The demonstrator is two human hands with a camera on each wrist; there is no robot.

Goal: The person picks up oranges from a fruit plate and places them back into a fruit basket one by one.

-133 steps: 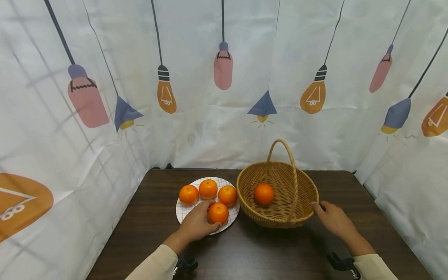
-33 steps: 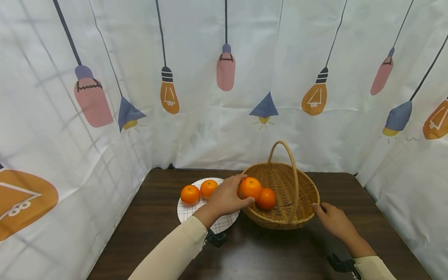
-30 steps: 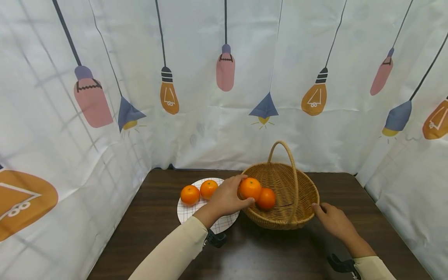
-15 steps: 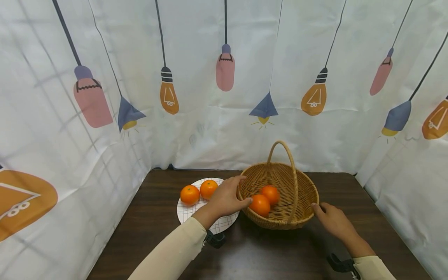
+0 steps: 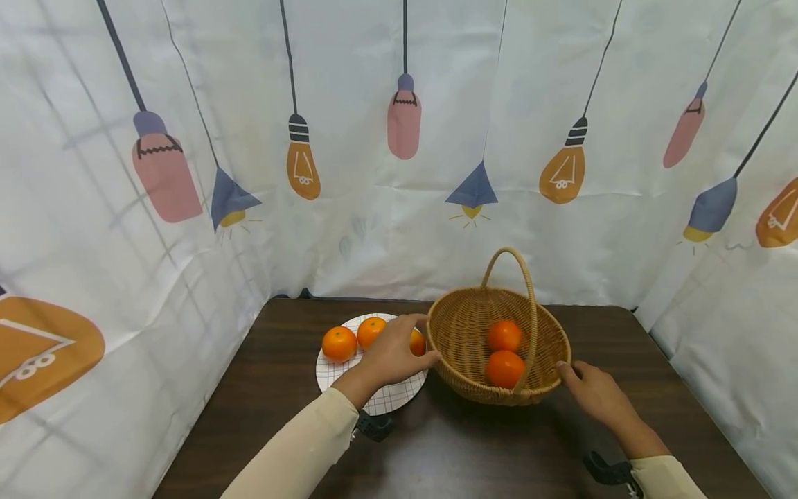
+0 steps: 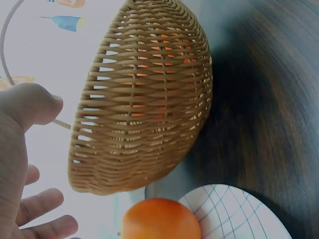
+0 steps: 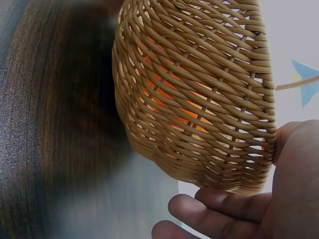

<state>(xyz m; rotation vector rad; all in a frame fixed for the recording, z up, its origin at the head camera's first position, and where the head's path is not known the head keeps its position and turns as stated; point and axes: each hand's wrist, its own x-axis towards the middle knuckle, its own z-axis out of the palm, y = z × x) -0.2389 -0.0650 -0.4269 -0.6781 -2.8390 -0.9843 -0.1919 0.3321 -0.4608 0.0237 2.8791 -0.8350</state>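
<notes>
A wicker basket with a tall handle stands on the table, holding two oranges, one at the back and one nearer the front. My left hand is by the basket's left rim, over the plate, fingers spread and holding nothing. In the left wrist view its thumb lies apart from the wicker wall. My right hand grips the basket's right rim, thumb on top and fingers beneath, as the right wrist view shows. A white checked plate bears three oranges, one partly hidden behind my left hand.
The other two oranges on the plate sit at its left and back. The dark wooden table meets a white curtain printed with lamps along its back and sides. A black strap sits on each wrist.
My left hand has lifted an orange from the plate, let it go inside the basket and drawn back slightly left. Both oranges in the basket have rolled right. My right hand stays on the rim.
</notes>
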